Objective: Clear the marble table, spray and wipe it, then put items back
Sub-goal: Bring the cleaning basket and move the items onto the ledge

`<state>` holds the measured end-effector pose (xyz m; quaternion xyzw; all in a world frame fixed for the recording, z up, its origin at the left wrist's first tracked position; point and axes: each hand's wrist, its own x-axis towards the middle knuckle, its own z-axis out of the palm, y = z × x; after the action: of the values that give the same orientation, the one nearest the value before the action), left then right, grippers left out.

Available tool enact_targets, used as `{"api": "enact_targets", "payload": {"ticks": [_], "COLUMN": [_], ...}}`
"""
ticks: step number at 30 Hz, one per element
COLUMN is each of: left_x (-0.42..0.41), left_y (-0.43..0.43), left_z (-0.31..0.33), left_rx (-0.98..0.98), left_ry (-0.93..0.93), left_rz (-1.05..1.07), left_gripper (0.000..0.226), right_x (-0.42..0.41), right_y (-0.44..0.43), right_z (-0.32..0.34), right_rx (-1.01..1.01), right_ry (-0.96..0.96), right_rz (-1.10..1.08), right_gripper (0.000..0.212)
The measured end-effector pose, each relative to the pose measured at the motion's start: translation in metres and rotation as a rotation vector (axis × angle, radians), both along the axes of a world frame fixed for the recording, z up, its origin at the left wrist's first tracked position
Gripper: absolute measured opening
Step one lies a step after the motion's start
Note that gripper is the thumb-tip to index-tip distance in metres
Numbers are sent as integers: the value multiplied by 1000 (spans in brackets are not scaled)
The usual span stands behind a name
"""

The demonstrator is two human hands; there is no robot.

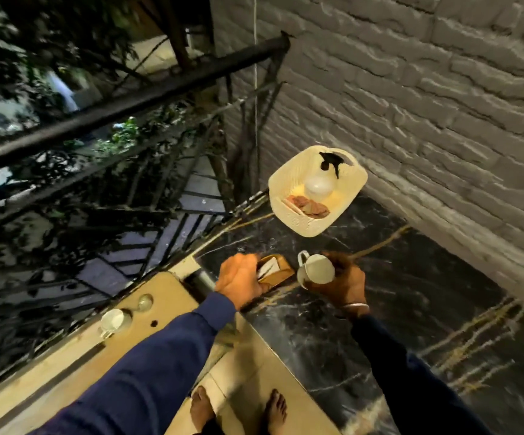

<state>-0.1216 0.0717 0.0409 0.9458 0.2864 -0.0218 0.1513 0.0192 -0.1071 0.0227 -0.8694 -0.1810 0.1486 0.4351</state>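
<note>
Black gold-veined marble table [411, 293] taken as landmark throughout. At its near-left corner, left hand [238, 277] laid over a small wooden holder [278, 271] with pale cards or napkins in it, fingers curled down around the holder's left side, thumb hidden; probably a grasp for lifting, though contact under the palm cannot be confirmed. Just to the right of that, low over the same corner, right hand [344, 282] wrapped round a white cup [315, 270], fingers closed about the body, mouth tipped toward the camera, handle pointing left; likely tilted simply from being carried by the side rather than the handle. Farther back on the table, near the brick wall [427, 105], a cream basket [315, 191] holding a spray bottle [323, 180] and a brownish cloth [309, 207], kept together presumably for the cleaning step. Off the table's left edge, on a tan ledge [147, 312], another white cup [114, 320], seemingly parked there as a holding spot. Clearing judged under way or nearly done.
</note>
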Motion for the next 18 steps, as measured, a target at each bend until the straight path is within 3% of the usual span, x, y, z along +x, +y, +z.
{"api": "enact_targets", "payload": {"ticks": [7,12,18], "left_x": [-126,-219,-291], "left_y": [72,103,120], "left_z": [-27,-49,-118], "left_rx": [-157,-304,-416], "left_ry": [1,-28,-19], "left_rz": [353,590,959], "left_gripper": [46,33,29], "right_x": [-72,-136,-206], "right_y": [107,186,259], "right_z": [-13,-51,-107], "right_rx": [11,-37,-235], "right_ry": [-231,-347,-165], "right_rz": [420,632,874], "right_gripper": [63,56,74]}}
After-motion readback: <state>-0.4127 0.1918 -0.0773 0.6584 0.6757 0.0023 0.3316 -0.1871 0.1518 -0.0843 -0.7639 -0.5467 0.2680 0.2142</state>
